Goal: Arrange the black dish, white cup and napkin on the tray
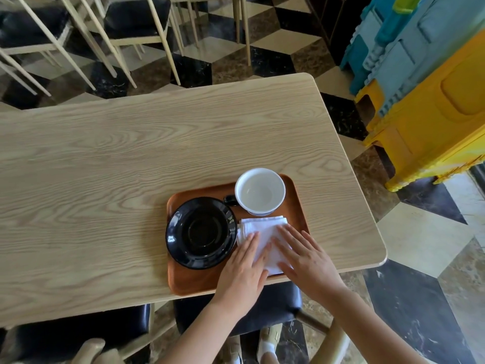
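Note:
A brown wooden tray (195, 283) lies near the table's front edge. On its left sits the black dish (201, 232), empty and upright. The white cup (259, 191) stands at the tray's far right, its dark handle pointing left. A folded white napkin (265, 233) lies on the tray's right side, just in front of the cup and touching the dish's rim. My left hand (242, 269) rests flat on the napkin's near left part, fingers together. My right hand (305, 256) lies flat on its right part, fingers spread. Neither hand grips anything.
The tray sits on a light wooden table (131, 158). Black-seated chairs (262, 306) stand under the near edge, and more chairs (136, 19) beyond the far edge. Stacked yellow and blue plastic crates (425, 82) stand on the floor at the right.

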`<state>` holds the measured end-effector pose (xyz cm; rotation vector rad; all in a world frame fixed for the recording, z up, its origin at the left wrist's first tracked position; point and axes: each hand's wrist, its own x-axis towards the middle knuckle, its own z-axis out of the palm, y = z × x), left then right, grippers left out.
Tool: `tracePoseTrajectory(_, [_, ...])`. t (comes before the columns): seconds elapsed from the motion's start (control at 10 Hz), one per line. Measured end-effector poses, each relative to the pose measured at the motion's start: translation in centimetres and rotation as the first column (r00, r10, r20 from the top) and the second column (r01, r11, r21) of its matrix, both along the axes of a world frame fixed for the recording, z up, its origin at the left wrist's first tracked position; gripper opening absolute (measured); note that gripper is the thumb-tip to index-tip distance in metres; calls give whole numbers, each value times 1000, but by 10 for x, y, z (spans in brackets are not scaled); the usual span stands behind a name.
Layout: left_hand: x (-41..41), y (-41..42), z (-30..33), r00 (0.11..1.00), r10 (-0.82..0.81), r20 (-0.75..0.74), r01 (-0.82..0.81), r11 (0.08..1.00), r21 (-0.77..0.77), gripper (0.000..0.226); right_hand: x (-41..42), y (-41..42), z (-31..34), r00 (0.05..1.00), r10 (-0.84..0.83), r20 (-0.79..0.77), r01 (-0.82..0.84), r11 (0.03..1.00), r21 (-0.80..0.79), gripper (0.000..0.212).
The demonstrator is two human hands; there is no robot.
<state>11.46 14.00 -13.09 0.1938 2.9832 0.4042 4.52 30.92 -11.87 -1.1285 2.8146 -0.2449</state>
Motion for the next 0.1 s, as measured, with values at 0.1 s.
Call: tracePoseTrajectory(0.1, [-2,3,11,990,-22,141,22,1000,2,53,-2,-4,6,997,-15,75,13,1000,27,54])
